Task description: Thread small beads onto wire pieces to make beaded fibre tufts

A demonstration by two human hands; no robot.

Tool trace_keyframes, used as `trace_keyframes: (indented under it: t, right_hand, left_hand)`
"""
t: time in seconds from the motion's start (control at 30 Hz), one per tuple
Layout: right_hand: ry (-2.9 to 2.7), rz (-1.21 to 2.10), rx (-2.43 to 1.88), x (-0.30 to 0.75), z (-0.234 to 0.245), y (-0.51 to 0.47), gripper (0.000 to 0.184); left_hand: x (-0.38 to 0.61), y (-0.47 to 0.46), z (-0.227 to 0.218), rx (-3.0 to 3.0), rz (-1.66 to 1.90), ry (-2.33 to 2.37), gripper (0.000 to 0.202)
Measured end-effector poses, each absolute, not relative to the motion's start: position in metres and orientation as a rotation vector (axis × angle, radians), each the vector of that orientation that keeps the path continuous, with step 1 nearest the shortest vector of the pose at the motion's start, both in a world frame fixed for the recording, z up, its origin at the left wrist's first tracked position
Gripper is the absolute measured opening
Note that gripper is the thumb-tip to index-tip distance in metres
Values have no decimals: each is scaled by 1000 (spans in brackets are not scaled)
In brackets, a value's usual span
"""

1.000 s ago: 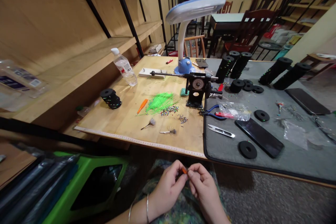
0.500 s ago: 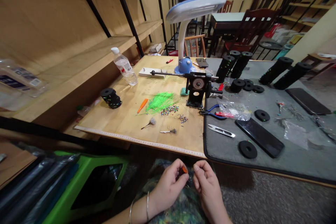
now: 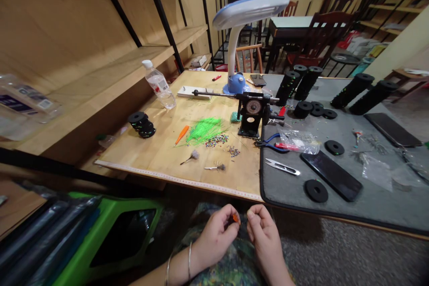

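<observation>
Over my lap, in front of the table edge, my left hand (image 3: 219, 232) is closed around a small orange piece (image 3: 234, 218), of which only a bit shows between the fingers. Beside it, a short gap away, my right hand (image 3: 263, 232) is pinched, thumb against forefinger; whatever it grips is too small or hidden. Nearest on the table lie a small brush-like tool (image 3: 215, 167), a second grey-tufted one (image 3: 190, 157), multicoloured beads (image 3: 216, 140), green strands (image 3: 206, 131) and an orange pointed tool (image 3: 182, 135).
A black winding machine (image 3: 250, 114) stands mid-table, its rod pointing left, before a desk lamp (image 3: 236, 82). On the grey mat (image 3: 284, 192) are thread snips (image 3: 282, 166), blue-handled pliers (image 3: 268, 141), a phone (image 3: 331, 175) and black foam spools (image 3: 316, 190). A bottle (image 3: 159, 86) stands left.
My left hand has shifted very slightly, and the orange piece sits a little differently in its fingers. My right hand stays almost still; the table things have not moved.
</observation>
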State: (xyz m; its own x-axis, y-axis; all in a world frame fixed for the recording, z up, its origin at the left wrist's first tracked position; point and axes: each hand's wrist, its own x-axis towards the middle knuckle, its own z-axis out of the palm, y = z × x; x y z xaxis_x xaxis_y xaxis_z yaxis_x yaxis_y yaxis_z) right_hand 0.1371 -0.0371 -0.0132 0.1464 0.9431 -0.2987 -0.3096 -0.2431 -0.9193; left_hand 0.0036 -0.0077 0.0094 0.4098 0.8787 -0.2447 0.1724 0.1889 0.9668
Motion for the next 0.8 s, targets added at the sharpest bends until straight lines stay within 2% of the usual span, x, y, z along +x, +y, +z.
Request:
trace_keyframes:
  t: [0.27,0.5,0.6,0.8]
  right_hand:
    - [-809,1364,-1272,133,-16,-37,40]
    - [-1101,1370,-1358,144,-9,-37,20]
    - [-1266,1352,-1414,146,-9,-36,16]
    - [-1360,1201,-1463,145,-8,-41,14]
  left_hand:
    - [9,-6,14,1223,659,1104,9]
    - [-3,0,20,1445,697,1165,16]
    - [-9,4,23,1485,776,1165,18]
    - [-11,13,19,1252,868,1139,17]
